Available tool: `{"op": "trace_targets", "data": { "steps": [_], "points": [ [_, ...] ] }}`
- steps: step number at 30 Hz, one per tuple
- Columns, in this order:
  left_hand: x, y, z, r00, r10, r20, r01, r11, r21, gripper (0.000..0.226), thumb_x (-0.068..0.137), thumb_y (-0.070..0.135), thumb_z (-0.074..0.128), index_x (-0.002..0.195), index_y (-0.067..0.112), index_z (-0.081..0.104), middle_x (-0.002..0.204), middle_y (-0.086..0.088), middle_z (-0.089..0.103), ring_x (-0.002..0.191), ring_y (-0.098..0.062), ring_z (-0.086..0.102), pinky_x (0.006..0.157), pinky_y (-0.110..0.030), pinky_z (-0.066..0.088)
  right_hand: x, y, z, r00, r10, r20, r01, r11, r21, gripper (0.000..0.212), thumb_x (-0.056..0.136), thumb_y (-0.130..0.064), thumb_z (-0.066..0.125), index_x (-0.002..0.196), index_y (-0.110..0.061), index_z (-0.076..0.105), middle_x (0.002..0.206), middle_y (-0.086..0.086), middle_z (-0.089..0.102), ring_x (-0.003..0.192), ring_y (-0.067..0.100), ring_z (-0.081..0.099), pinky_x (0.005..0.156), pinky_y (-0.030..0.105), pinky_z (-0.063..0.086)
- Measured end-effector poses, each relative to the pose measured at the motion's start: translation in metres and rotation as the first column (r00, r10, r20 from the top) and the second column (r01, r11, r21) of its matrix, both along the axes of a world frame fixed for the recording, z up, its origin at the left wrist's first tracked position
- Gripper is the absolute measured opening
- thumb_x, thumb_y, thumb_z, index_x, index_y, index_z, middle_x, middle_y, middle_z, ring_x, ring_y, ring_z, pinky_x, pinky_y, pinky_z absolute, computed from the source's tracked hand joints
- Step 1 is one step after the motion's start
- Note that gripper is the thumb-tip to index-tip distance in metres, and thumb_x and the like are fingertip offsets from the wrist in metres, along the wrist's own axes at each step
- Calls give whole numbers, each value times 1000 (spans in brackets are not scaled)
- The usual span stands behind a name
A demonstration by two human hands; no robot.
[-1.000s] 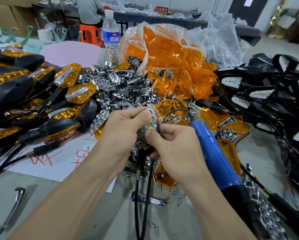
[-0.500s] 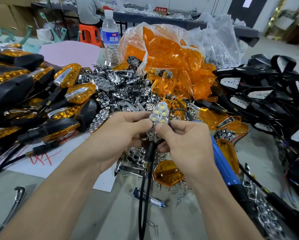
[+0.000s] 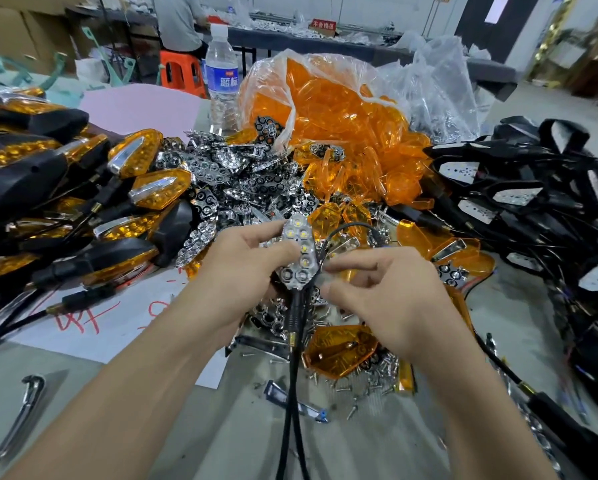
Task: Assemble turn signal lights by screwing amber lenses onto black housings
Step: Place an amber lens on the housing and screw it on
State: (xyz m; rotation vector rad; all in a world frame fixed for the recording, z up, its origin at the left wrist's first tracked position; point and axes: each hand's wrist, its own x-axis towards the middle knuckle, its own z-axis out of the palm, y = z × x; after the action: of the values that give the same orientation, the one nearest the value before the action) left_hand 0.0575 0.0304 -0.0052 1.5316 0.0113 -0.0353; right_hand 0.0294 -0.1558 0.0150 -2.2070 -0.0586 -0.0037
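Left hand [image 3: 242, 271] grips reflector [image 3: 299, 258], LEDs facing up, held above table [image 3: 221, 431] | right hand [image 3: 387, 299] fingers curled just beside reflector's right edge, hold cannot be told | cable [image 3: 292, 358] hangs below reflector | amber lens [image 3: 339, 348] on table under right hand | lens bag [image 3: 325, 109] behind.

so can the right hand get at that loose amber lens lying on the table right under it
Probably yes. The amber lens lies uncovered just below the right hand, with nothing resting on it; only the black cable runs beside its left edge.
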Motion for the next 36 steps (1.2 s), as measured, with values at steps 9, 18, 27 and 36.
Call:
{"op": "trace_targets", "data": {
  "steps": [9, 18, 27, 36],
  "points": [
    [13, 7, -8, 988, 134, -74, -130, 990, 61, 21, 90, 15, 75, 97, 34, 74, 88, 8, 73, 71, -10, 61, 52, -26, 44, -6, 7, 6, 974, 176, -144, -223, 855, -467, 29, 86, -12, 72, 94, -39, 79, 91, -19, 67, 70, 1, 61, 51, 4, 41],
    [10, 2, -10, 996, 7, -90, -1, 998, 69, 18, 82, 13, 79, 94, 26, 78, 86, 10, 76, 80, -11, 65, 49, -28, 49, -1, 5, 0, 902, -245, 355, 167, 958, 235, 32, 87, -4, 75, 82, -35, 82, 55, -16, 60, 49, 6, 50, 48, 20, 39],
    [9, 4, -7, 995, 33, -92, -29, 998, 51, 33, 87, 8, 73, 120, 6, 74, 95, 2, 69, 79, -15, 61, 44, -22, 47, -2, 13, 5, 999, 40, 12, -36, 675, 736, 20, 89, 2, 69, 81, -16, 68, 80, 10, 67, 71, 21, 63, 69, 32, 55],
    [4, 2, -2, 999, 42, -20, -42, 999, -15, 20, 78, 17, 73, 96, 14, 82, 101, -15, 77, 81, -28, 63, 55, -34, 46, -4, 27, -3, 990, -101, 103, 17, 792, 611, 29, 88, 2, 73, 101, -24, 76, 94, -4, 80, 87, 11, 74, 79, 30, 59]
  ]
}}
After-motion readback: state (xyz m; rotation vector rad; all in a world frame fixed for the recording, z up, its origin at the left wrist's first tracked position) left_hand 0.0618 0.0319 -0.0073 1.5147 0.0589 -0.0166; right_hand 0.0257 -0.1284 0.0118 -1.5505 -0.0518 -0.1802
